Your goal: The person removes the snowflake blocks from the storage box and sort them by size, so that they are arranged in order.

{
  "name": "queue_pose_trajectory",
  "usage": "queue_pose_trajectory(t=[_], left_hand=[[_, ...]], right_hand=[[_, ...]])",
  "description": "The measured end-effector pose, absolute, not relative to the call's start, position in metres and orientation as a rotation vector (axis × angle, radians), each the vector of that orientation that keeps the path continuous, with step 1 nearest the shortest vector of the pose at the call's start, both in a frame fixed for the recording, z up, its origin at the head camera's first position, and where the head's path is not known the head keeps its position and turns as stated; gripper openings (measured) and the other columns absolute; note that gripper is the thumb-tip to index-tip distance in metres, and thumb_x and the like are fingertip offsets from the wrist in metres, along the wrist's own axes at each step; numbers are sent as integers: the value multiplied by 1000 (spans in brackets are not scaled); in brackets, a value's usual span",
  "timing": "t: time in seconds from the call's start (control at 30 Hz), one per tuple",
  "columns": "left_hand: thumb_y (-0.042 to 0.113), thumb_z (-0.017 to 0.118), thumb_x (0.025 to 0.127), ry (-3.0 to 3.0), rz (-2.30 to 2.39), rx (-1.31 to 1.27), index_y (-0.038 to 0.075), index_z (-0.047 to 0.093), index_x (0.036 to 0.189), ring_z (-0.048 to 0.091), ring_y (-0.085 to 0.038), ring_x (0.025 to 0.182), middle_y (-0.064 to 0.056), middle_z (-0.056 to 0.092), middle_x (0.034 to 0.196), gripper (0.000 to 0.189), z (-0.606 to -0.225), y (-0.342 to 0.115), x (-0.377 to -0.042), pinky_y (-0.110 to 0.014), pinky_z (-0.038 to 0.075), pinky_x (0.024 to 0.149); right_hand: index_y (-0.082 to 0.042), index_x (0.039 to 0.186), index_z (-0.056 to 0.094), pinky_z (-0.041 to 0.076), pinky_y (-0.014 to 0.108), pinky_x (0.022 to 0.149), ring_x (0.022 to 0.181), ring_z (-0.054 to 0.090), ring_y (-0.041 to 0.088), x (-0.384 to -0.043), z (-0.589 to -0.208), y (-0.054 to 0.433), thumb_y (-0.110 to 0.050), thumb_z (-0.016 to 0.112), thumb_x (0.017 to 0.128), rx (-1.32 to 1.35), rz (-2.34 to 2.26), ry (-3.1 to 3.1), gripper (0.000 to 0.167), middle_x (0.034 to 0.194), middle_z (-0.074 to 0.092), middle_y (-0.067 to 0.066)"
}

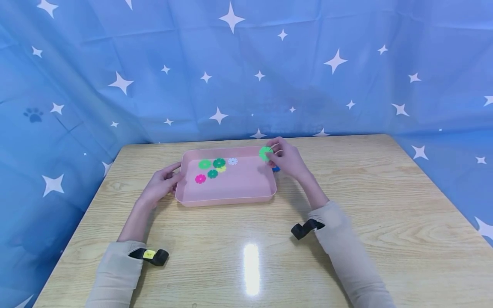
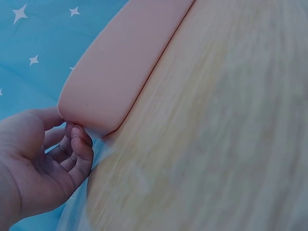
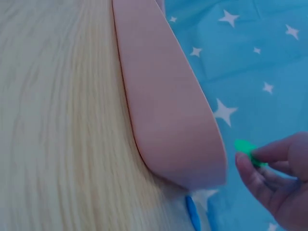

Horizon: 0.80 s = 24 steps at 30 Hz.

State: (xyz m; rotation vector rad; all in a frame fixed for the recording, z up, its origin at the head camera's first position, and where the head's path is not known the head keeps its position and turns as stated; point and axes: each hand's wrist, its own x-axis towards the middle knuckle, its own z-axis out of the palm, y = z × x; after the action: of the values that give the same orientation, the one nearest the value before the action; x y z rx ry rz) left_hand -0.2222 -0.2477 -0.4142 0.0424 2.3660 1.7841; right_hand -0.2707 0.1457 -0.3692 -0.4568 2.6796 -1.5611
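Observation:
A shallow pink tray (image 1: 239,187) lies on the table with several notched plastic discs inside, near its left and back. My left hand (image 1: 159,184) grips its left end, thumb at the rim and fingers curled against the outer wall (image 2: 110,72). Over the tray's back right corner, my right hand (image 1: 289,160) pinches a bright green notched disc (image 1: 264,153) between thumb and fingertips. In the right wrist view that disc (image 3: 244,147) is held above rim height, beside the tray wall (image 3: 168,106). A blue piece (image 1: 276,169) sits just outside the tray's right end, partly hidden.
Inside the tray are a pink disc (image 1: 200,179), a light green disc (image 1: 205,164), dark green discs, a yellow disc (image 1: 221,169) and a white disc (image 1: 233,161). The wooden table (image 1: 366,192) extends around it. A blue star-patterned cloth (image 1: 246,85) hangs behind.

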Motion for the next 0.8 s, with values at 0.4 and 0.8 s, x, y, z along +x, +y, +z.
queue_pose_trajectory(t=[0.4,0.8], left_hand=[[21,57,105,2386,1791,32,7,35,157,57,-10,72,-13,54,99,58,-415,-246,-222,-22,53,63],[20,57,105,2381,1801,6,6,36,157,57,-9,72,-13,52,100,57,-414,-245,-222,-20,52,63]], right_hand=[[-1,127,57,59,47,75,85,67,39,-272,-369,194,-7,59,102,-389,-1494,2775,26,101,62,21],[2,132,56,59,44,76,89,66,41,-269,-375,237,-7,59,103,-327,-1378,2827,31,104,63,25]])
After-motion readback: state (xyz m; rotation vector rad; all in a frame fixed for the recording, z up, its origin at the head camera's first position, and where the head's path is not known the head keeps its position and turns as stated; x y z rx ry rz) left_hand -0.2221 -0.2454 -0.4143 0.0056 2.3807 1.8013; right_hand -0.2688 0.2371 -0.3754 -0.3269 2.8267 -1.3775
